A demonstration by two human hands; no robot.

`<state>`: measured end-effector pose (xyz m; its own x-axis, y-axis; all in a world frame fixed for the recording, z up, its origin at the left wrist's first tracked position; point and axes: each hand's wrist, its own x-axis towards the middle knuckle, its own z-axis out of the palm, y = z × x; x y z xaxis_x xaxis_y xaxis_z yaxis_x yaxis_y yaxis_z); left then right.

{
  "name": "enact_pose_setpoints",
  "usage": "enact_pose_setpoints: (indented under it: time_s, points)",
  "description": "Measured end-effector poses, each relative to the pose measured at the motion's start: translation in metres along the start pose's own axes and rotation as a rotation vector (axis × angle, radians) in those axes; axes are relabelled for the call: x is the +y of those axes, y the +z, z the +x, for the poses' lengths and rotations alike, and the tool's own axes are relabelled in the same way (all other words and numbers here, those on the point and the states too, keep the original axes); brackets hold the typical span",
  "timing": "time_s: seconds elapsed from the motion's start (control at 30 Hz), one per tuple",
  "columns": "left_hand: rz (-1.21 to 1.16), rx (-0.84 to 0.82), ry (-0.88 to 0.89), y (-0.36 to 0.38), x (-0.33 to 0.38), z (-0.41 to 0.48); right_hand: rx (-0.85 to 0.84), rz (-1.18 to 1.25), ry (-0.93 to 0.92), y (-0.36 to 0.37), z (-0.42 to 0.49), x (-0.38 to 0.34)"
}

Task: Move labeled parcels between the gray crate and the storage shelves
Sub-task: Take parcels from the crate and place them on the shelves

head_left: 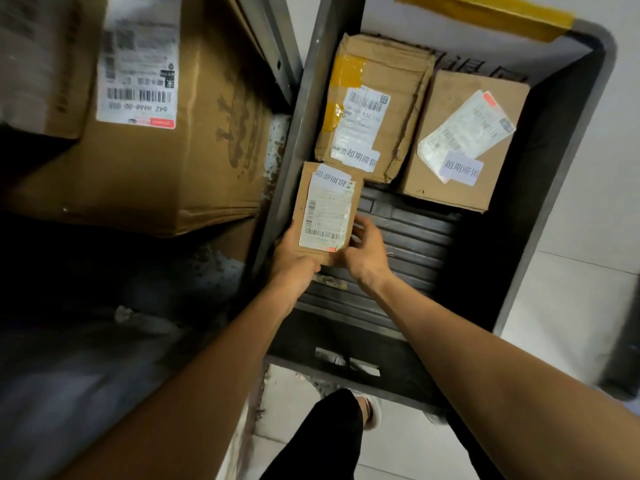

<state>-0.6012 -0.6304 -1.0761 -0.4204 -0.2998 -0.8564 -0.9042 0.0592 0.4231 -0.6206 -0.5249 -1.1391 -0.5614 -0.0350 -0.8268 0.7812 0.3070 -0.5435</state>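
While left hand [294, 263] and right hand [367, 252] grip small parcel [325, 209] by near corners, crate [547, 174] left edge, it looks light, stiff; side edges suit.

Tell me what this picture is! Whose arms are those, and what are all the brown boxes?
There is no machine here, just a person. The camera sits on their head and looks down, so you see their own arms reaching out, like when you look at your hands. Below them stands a gray crate. Three cardboard parcels with white stickers are in it: a crumpled parcel with yellow tape, a square parcel beside it, and a small parcel nearer to us. The left hand and the right hand both grip the small parcel at its near end. I cannot tell whether it is being put down or picked up. On the left is a big box on a storage shelf. At the bottom is the person's leg.
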Motion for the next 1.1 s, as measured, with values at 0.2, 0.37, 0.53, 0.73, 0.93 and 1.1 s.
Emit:
enact_pose_setpoints:
  time_s: [0.2, 0.37, 0.53, 0.73, 0.93, 1.1]
  points:
    - [0.136, -0.073, -0.075, -0.005, 0.018, -0.030, -0.238, -0.245, -0.006, -0.034, -0.031, -0.037]
    - [0.407, -0.033, 0.006, -0.012, 0.061, -0.076, -0.270, -0.612, -0.101, -0.077, -0.079, -0.104]
    - [0.626, -0.082, 0.114, -0.029, 0.138, -0.146, -0.359, -1.042, -0.264, -0.124, -0.155, -0.193]
    - [0.764, -0.030, 0.317, -0.059, 0.255, -0.266, -0.344, -1.342, -0.356, -0.184, -0.273, -0.314]
    - [0.869, -0.007, 0.504, -0.090, 0.373, -0.410, -0.175, -1.524, -0.526, -0.253, -0.404, -0.432]
    - [0.902, 0.077, 0.626, -0.115, 0.448, -0.522, -0.083, -1.561, -0.627, -0.297, -0.498, -0.515]
